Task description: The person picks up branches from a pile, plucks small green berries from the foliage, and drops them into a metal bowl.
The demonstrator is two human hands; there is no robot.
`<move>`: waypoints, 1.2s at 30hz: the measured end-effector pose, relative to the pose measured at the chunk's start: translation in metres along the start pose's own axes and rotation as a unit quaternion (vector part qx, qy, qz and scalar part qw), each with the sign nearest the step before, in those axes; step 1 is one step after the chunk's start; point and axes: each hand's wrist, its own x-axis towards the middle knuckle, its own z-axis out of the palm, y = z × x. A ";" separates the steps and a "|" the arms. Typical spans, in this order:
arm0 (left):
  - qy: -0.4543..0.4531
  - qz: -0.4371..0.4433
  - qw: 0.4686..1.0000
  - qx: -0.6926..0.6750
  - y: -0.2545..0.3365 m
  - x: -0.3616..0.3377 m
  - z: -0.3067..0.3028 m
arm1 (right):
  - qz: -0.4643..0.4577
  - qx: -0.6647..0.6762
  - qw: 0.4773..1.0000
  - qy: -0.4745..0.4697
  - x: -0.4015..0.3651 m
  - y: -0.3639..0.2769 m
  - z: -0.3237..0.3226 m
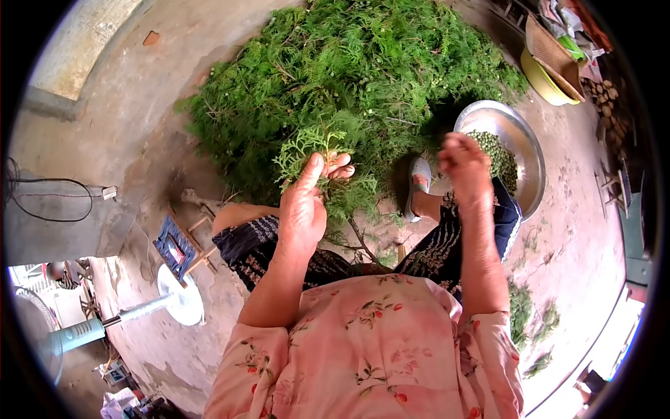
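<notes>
My left hand [306, 199] is closed on a leafy green conifer sprig [294, 155], its flat fronds sticking out past the thumb and fingers. My right hand [466, 167] hangs at the left side of a wide metal basin [535, 150], fingers curled in and slightly blurred. Whether anything lies inside those fingers is hidden. Many small round green cones [499, 159] fill the lower part of the basin. A large heap of cut conifer branches [363, 70] spreads over the floor beyond my knees, and a bare stem [363, 241] reaches toward my lap.
A yellow tub [544, 80] with a woven basket [551, 52] leaning in it stands at the upper right. On the left are a small folding stool [178, 244] and a standing fan [77, 335]. Loose green scraps [520, 314] lie on the floor at right.
</notes>
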 end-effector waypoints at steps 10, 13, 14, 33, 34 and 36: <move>-0.033 0.027 0.998 -0.055 0.020 0.017 -0.012 | -0.266 -0.335 0.863 0.270 0.066 0.038 -0.126; -0.188 0.046 0.970 -0.149 0.037 0.024 -0.024 | -0.210 -0.243 0.939 0.123 0.035 0.053 -0.060; -0.230 0.049 0.957 -0.168 0.041 0.026 -0.027 | -0.170 -0.161 0.972 0.034 0.022 0.071 -0.042; 0.167 0.185 0.959 -0.138 0.059 0.047 -0.063 | -0.127 -0.029 0.982 -0.140 -0.031 0.098 0.075; 0.205 0.217 0.951 -0.081 0.056 0.047 -0.071 | -0.149 -0.107 0.974 -0.131 -0.025 0.097 0.076; 0.257 0.303 0.917 0.027 0.045 0.045 -0.067 | -0.182 -0.179 0.960 -0.114 -0.029 0.077 0.075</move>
